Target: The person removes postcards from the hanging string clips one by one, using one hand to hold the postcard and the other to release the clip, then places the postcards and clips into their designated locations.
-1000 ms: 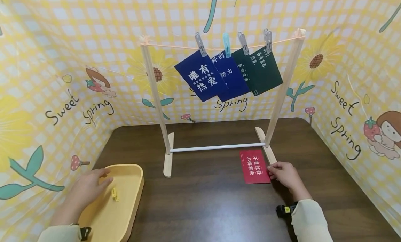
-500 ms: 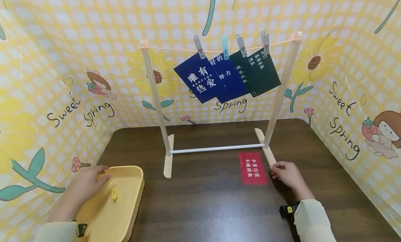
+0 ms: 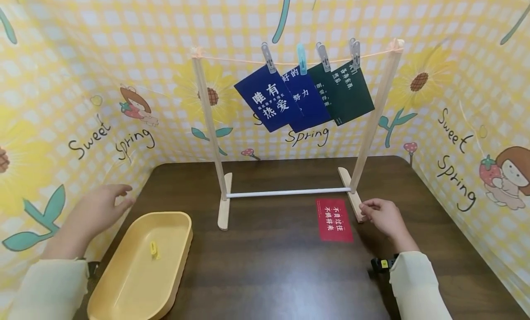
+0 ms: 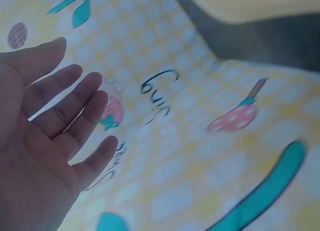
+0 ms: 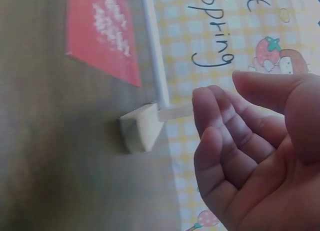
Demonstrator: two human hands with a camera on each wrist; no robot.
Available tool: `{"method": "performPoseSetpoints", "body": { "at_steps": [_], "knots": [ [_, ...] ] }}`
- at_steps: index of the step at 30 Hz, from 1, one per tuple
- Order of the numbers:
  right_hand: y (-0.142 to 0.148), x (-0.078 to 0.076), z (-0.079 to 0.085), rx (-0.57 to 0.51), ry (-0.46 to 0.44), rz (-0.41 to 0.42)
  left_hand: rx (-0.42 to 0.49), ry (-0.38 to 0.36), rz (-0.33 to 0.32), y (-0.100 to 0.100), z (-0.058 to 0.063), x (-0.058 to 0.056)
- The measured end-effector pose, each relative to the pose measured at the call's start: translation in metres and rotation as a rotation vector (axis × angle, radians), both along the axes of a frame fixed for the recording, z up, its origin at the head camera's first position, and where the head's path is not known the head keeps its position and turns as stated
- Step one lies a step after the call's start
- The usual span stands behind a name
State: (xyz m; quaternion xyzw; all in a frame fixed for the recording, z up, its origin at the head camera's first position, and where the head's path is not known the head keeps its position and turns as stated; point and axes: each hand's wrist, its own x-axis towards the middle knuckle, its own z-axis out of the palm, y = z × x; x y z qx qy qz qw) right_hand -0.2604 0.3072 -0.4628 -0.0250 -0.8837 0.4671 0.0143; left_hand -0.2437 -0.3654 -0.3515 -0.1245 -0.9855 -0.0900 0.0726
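Left hand (image 3: 99, 207), right hand (image 3: 385, 217) empty, fingers loose; yellow tray (image 3: 141, 283) cropped at bottom.

I see a red card (image 3: 334, 220) with white characters lying flat, just left of the right foot (image 3: 354, 202) of the wooden rack (image 3: 288, 192); near left, a yellow clip (image 3: 154, 250) sits in the tray (image 3: 138, 278).

A dark wood-grained table (image 3: 269, 269) carries a yellow tray (image 3: 138, 283), a wooden stand (image 3: 288, 192) and a red card (image 3: 334, 220).
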Motion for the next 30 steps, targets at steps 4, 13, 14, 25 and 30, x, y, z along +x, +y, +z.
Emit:
{"method": "performPoseSetpoints", "body": {
  "at_steps": [4,13,14,25,30],
  "knots": [
    [-0.001,-0.003,0.012,0.016,0.035,-0.015,-0.017,-0.004,0.017,0.0,0.021,-0.004],
    [-0.002,-0.01,0.034,0.094,0.115,-0.023,-0.035,0.069,0.045,-0.003,0.066,-0.003],
    [-0.001,-0.011,0.036,0.106,0.12,-0.021,-0.044,0.079,0.05,-0.004,0.07,-0.003],
    [-0.005,-0.019,0.07,0.114,0.147,0.005,-0.072,0.149,0.067,0.001,0.113,-0.006],
    [-0.013,-0.027,0.082,0.139,0.197,0.018,-0.084,0.205,0.046,0.012,0.127,-0.007]
  ]
}}
